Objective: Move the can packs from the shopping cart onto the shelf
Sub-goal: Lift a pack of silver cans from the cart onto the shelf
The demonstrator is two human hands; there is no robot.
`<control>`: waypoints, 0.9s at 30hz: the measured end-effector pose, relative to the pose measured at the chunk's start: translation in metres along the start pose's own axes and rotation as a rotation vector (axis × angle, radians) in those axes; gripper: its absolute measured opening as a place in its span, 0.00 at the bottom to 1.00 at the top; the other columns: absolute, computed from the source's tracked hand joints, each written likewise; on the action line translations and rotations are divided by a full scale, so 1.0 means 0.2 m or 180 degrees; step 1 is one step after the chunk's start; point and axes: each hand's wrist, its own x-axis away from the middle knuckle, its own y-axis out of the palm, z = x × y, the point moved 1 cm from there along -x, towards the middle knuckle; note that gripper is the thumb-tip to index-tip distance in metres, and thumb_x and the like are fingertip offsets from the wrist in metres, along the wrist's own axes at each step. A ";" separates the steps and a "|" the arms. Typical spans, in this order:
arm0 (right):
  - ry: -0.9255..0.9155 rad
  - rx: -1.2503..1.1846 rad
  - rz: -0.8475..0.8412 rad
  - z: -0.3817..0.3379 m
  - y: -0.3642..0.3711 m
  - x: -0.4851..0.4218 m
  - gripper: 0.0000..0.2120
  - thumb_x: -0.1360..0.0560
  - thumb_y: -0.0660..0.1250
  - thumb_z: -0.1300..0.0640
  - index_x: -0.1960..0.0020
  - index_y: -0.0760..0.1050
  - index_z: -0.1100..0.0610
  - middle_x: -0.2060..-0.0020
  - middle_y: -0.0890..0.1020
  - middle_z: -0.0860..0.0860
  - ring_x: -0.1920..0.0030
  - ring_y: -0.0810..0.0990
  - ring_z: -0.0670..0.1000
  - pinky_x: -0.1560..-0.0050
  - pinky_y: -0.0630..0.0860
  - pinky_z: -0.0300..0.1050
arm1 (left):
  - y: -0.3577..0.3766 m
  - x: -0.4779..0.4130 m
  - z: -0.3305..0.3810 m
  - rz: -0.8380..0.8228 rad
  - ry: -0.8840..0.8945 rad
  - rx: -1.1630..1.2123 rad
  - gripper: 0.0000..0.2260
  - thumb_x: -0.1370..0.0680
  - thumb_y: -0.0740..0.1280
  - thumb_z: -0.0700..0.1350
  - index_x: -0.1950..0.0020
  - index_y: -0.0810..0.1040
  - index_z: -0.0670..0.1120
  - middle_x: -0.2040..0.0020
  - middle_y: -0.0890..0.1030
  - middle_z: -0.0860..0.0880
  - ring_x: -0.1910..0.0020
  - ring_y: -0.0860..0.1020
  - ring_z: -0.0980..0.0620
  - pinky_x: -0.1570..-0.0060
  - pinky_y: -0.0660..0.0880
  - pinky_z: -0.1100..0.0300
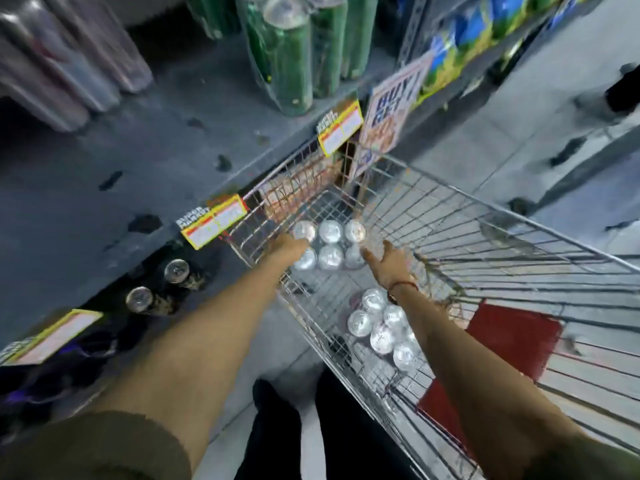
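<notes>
Your left hand is at the far six-pack in the cart, though its fingers are too blurred to tell; your right hand is spread wide beside it. The film wrap might slip if you lift it unevenly.

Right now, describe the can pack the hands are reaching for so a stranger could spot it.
Look into the wire shopping cart beside the shelf. At its far end sits a six-can pack, between the left hand and right hand. The other pack lies nearer the person, untouched.
</notes>
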 end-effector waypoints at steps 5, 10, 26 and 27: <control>0.0787 -0.0975 -0.0446 0.05 0.08 -0.16 0.37 0.28 0.63 0.38 0.28 0.63 0.61 0.29 0.69 0.60 0.32 0.69 0.61 0.32 0.67 0.54 | 0.10 -0.12 0.00 -0.0422 -0.0387 0.0190 0.25 0.22 0.61 0.46 0.28 0.63 0.39 0.29 0.67 0.39 0.32 0.68 0.41 0.34 0.67 0.50; 0.0871 -0.1547 -0.0560 0.01 0.13 -0.22 0.29 0.27 0.65 0.43 0.33 0.70 0.61 0.35 0.75 0.59 0.35 0.72 0.58 0.36 0.67 0.52 | 0.15 -0.36 -0.09 -0.0439 -0.0504 0.0431 0.26 0.29 0.67 0.48 0.33 0.69 0.39 0.38 0.76 0.40 0.41 0.77 0.41 0.40 0.75 0.46; 0.1024 -0.1664 0.0032 -0.27 -0.35 0.01 0.24 0.32 0.73 0.49 0.44 0.73 0.64 0.60 0.78 0.56 0.71 0.71 0.48 0.75 0.67 0.39 | -0.32 0.29 0.28 -0.0630 -0.0045 0.1034 0.11 0.25 0.68 0.41 0.44 0.73 0.42 0.48 0.74 0.48 0.53 0.73 0.53 0.54 0.72 0.63; 0.0917 -0.1673 0.0085 -0.30 -0.40 0.04 0.22 0.32 0.73 0.50 0.46 0.74 0.64 0.62 0.78 0.55 0.72 0.71 0.48 0.75 0.67 0.38 | -0.36 0.33 0.30 -0.0591 0.0063 0.1089 0.11 0.25 0.68 0.42 0.45 0.73 0.43 0.49 0.74 0.48 0.55 0.73 0.54 0.56 0.72 0.64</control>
